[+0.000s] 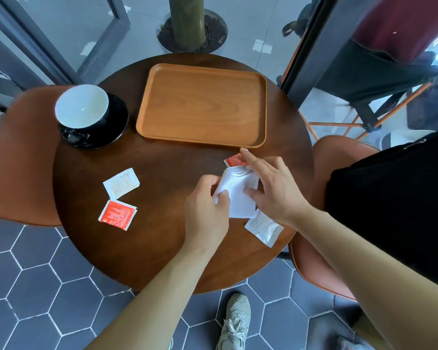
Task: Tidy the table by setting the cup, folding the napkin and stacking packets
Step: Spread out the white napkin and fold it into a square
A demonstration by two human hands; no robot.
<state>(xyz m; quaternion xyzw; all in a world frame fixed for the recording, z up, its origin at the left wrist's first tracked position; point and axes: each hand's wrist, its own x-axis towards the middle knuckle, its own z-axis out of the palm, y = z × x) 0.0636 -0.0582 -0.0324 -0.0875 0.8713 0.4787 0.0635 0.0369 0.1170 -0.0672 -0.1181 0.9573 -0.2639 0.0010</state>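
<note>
Hidden under hands: the far red packet (234,160) shows only one corner, the rest lying beneath the right hand's fingers and the top of the napkin (238,190).
Half covered: the near white packet (263,228), at the desk's right edge, has its upper end tucked under the napkin and the right wrist.
Hard to make out: print on all four packets is too small to read; no handle shows on the cup (82,107).
Left hand (208,205): knuckles up, thumb and curled fingers pinching the napkin's left edge; the fingertips are hidden behind the paper.
Right hand (271,188): fingers spread and fairly straight, thumb pressing on the napkin's right side, forefinger reaching toward the tray's near right corner.
Napkin: white, right of the desk's middle, between the two hands, its left side lifted.
Cup: on a black saucer (111,127) at the desk's far left edge, white inside facing up.
Tray (202,104): wooden, along the desk's far edge, just beside the saucer.
Left pair: left white packet (121,182) and left red packet (117,214) lie flat on the desk (162,243) near its left edge, corners almost touching.
</note>
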